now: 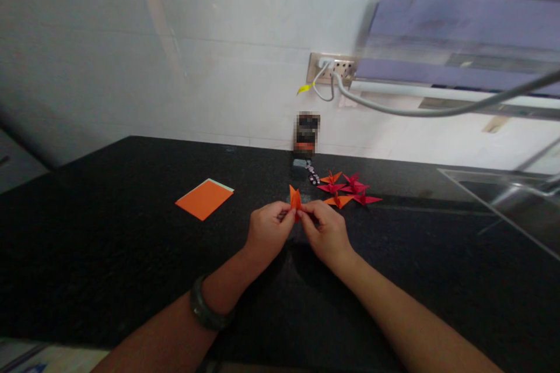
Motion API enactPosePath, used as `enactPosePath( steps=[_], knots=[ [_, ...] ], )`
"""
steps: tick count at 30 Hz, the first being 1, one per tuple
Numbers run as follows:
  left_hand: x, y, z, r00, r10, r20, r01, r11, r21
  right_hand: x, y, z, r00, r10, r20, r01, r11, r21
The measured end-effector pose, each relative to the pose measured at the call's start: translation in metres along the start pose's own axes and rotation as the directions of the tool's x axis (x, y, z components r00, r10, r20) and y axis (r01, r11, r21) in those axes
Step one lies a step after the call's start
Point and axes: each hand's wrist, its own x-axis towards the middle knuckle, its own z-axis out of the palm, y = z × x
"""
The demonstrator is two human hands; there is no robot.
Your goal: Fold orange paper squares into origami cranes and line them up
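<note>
Head view of paper folding at a black table [109, 233]. The left hand [266, 234] and the right hand [327, 234] meet just above the middle of the table, knuckles up and forearms converging from the lower edge of the view. Between them is a folded orange paper [295, 199]. It is held clear of the table surface, and its pointed tips rise above the fingertips. The left fingers [280, 214] are closed on its left side and the right fingers [311, 213] are closed on its right side, so both hands pinch the same piece. The lower part of the paper is hidden by the fingers, so the fold there cannot be made out.

A dark wristband [203, 306] encircles the left wrist. To the left of the hands, well apart from them, a stack of flat orange sheets [205, 199] lies on the table, with a pale sheet edge showing along its far side. Beyond the right hand, near it, a cluster of folded paper figures [346, 189] in orange and red rests on the table. A small blurred object [307, 135] stands behind the cluster at the foot of the pale wall [131, 58]. On the wall above, a wall socket [333, 68] carries a plug, from which a grey cable [437, 112] runs off to the right.
</note>
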Motion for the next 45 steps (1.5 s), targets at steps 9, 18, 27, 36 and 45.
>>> enactPosePath(
  steps=[9, 18, 27, 36, 45],
  knots=[
    [-0.0019, -0.0017, 0.0008, 0.992, 0.12, 0.041, -0.12, 0.993, 0.01, -0.0012, 0.0033, -0.0008, 0.999, -0.008, -0.054, -0.001, 0.988, -0.157],
    [0.0002, 0.0023, -0.0021, 0.994, 0.083, 0.066, -0.081, 0.996, -0.026, 0.0005, 0.004, -0.0014, 0.994, -0.108, -0.014, 0.106, 0.989, -0.103],
    [0.002, -0.0006, -0.0031, 0.981, 0.179, 0.07, -0.183, 0.981, 0.057, 0.0004, 0.0031, -0.0006, 0.996, -0.086, 0.002, 0.086, 0.993, -0.077],
    [0.0011, 0.0, -0.0033, 0.984, 0.168, 0.062, -0.172, 0.983, 0.067, 0.0006, 0.003, -0.0016, 0.997, -0.071, 0.018, 0.072, 0.994, -0.083],
    [0.0, 0.0016, -0.0025, 0.985, 0.16, 0.067, -0.166, 0.982, 0.095, 0.0003, 0.0074, 0.0004, 0.99, -0.143, -0.017, 0.138, 0.975, -0.176]
  ],
)
